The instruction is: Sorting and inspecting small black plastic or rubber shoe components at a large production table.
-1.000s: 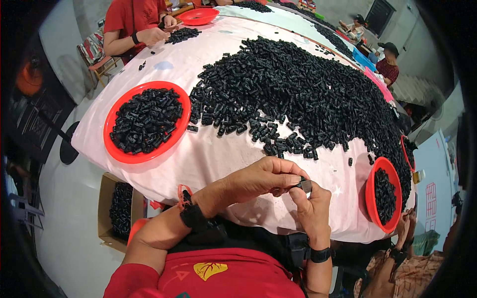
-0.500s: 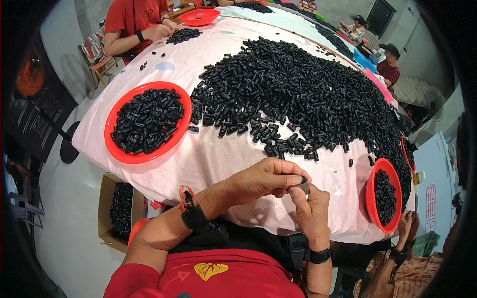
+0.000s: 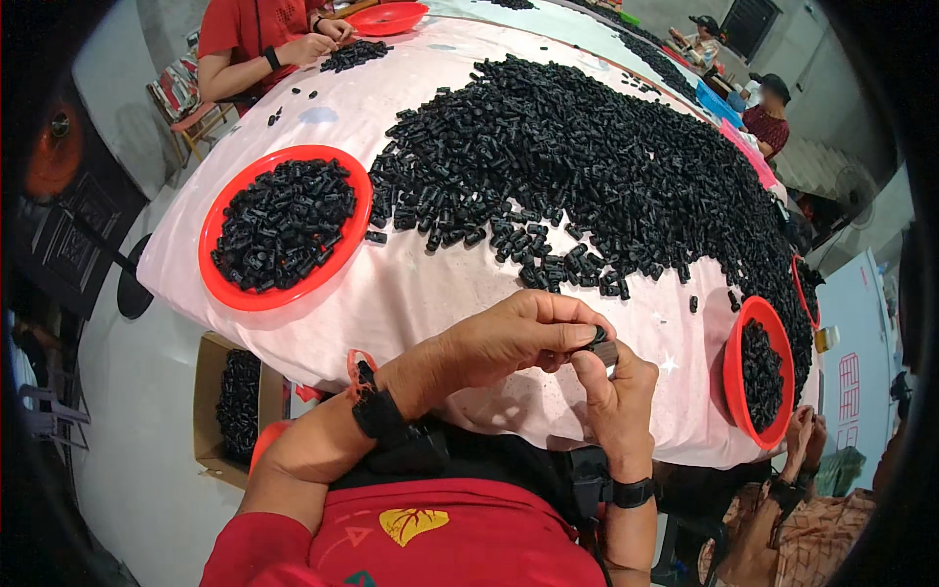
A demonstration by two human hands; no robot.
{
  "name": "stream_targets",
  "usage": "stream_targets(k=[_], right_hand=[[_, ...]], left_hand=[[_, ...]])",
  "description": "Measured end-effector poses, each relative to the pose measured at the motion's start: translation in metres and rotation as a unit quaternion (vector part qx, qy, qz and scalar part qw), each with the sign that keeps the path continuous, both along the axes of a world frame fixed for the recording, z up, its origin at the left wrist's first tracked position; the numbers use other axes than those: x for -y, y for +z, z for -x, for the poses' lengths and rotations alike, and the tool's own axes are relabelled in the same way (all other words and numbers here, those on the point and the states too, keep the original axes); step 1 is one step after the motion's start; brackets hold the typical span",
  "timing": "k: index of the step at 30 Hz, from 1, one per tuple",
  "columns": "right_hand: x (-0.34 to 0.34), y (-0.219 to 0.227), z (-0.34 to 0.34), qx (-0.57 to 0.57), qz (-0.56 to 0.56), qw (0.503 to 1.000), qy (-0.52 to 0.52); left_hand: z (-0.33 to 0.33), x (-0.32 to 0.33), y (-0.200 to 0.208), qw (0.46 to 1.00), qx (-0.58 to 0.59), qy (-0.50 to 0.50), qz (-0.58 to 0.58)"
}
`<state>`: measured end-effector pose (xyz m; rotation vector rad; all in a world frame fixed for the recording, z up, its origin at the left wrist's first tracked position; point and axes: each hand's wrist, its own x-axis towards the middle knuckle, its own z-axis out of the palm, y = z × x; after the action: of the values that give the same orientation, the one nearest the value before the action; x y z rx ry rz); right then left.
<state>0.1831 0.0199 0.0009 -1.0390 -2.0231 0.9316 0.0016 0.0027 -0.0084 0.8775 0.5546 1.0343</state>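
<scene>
Over the near edge of the cloth, both my hands meet at one small black cylindrical plastic part [image 3: 604, 352]. My left hand [image 3: 514, 338] pinches its upper end between thumb and fingertips. My right hand [image 3: 618, 391] grips the lower end, its thumb against the part's side; the fingers behind are partly hidden. Just beyond my hands lies a wide heap of like black parts [image 3: 587, 166], with a few loose ones at its near edge. A red bowl [image 3: 217, 279] filled with such parts stands to the left, and another red bowl [image 3: 734, 386] of them to the right.
A pale pink cloth [image 3: 421, 303] covers the table. On the floor at lower left stands a cardboard box [image 3: 207, 401] of black parts. A co-worker's hands [image 3: 318, 41] work at a small pile at far left. Another person's hands [image 3: 804, 440] are at the right edge.
My view has shifted slightly. My hands, still joined at the black part, sit a little higher in the picture, and more of the part's side shows between them.
</scene>
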Motion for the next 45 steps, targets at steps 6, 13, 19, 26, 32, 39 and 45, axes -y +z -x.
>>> stream_targets(k=[6, 13, 19, 26, 32, 39, 45], right_hand=[[-0.0034, -0.0046, -0.0026, -0.037, 0.012, 0.999, 0.008], [-0.0019, -0.0025, -0.0003, -0.025, -0.026, 0.999, -0.002], [-0.0029, -0.0042, -0.0009, -0.014, -0.016, 1.0, -0.006], [-0.0001, -0.001, 0.0008, -0.004, -0.052, 0.998, -0.019], [-0.0035, -0.0037, -0.0026, -0.003, -0.05, 0.999, -0.013], [-0.0031, -0.0049, -0.001, -0.013, -0.069, 0.997, -0.015], [-0.0034, -0.0058, -0.0012, -0.011, -0.082, 0.996, -0.015]], left_hand=[[0.0002, 0.0012, 0.001, 1.0, 0.006, -0.01, -0.025], [0.001, 0.0015, 0.0025, 1.0, -0.002, -0.003, -0.016], [0.0007, 0.0021, 0.0036, 1.0, -0.002, -0.004, -0.016], [-0.0003, 0.0014, 0.0033, 1.0, 0.015, -0.004, -0.007], [-0.0007, 0.0005, -0.0008, 1.0, 0.015, -0.007, -0.012], [-0.0006, 0.0015, 0.0031, 1.0, -0.011, 0.003, -0.013], [-0.0015, 0.0011, 0.0018, 1.0, -0.005, 0.0, -0.01]])
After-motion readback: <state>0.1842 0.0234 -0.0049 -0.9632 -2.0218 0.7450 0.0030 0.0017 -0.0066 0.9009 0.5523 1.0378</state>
